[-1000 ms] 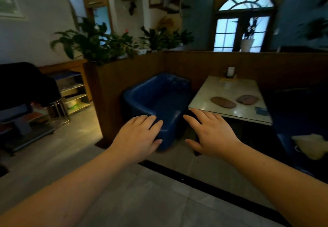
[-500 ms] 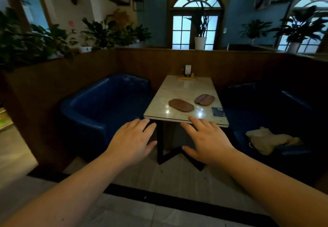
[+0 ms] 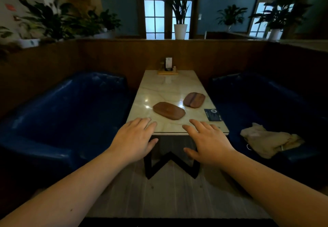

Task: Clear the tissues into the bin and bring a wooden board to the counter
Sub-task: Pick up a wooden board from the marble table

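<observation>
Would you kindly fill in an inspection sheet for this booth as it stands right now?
Surface: marble table, glossy, no tissues visible.
Job's things: near wooden board and far wooden board lie flat, apart; no bin seen.
Clutter: dark card near right edge; card stand at far end.
Hands: left hand and right hand open, empty.
Cables: nothing seen.
Surroundings: blue seats either side; beige cloth on right seat.
</observation>
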